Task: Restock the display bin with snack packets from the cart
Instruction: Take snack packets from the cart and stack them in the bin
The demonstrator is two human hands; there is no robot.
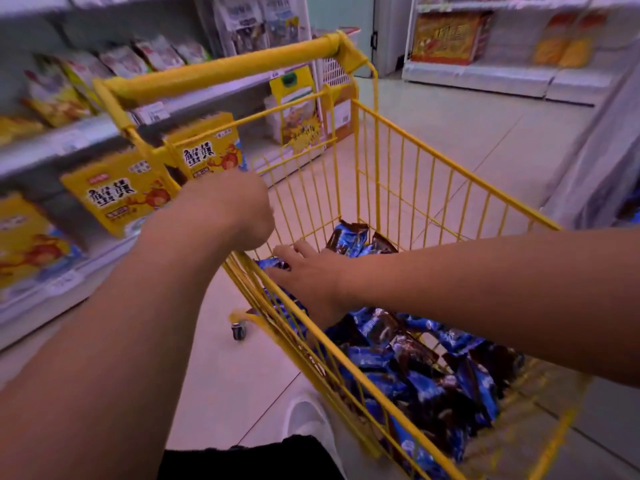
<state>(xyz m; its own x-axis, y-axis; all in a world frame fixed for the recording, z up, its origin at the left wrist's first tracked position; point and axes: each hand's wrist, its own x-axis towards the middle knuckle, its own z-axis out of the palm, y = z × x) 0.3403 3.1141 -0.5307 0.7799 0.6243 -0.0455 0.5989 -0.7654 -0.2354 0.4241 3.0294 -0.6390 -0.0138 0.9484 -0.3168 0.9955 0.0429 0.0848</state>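
Note:
A yellow wire cart stands in a shop aisle, its bottom heaped with blue and brown snack packets. My right hand reaches into the cart from the right. Its fingers are spread flat on packets close to the cart's left wall, and nothing is pinched. My left hand is curled into a fist at the cart's near-left top corner, seemingly round the wire rim. Its fingertips are hidden behind the hand.
Shelves on the left hold yellow snack boxes and bags. The cart's thick yellow handle rises at the far end. A pale fixture stands at the right, with something blue at its edge. More shelves lie across the tiled floor.

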